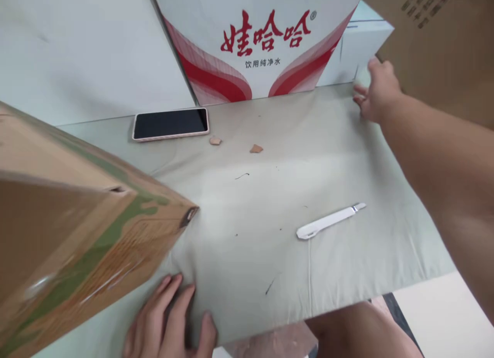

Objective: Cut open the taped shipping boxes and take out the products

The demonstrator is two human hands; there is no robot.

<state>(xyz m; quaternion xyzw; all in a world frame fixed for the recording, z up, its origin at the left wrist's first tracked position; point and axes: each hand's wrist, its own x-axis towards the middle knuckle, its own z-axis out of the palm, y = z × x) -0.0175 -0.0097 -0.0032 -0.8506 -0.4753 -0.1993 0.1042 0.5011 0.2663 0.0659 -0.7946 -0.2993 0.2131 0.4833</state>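
My left hand [168, 319] rests on the grey-green cloth at the front edge, fingers apart, beside a taped brown cardboard box [127, 245]. At the back right, my right hand [376, 93] has its fingers around a pale, whitish round object [363, 79], partly hidden by the fingers. A white utility knife [328, 222] lies on the cloth between my hands, its tip pointing right. Near the back a phone [171, 124] with a dark screen lies flat, and two small brown scraps, one left [215, 141] and one right [256, 148], lie beside it.
A white and red box [266, 80] with Chinese lettering stands at the back. Right of it are a smaller white box [347, 52] and a large brown cardboard box [436, 54]. The cloth-covered table [247, 260] ends just above my legs.
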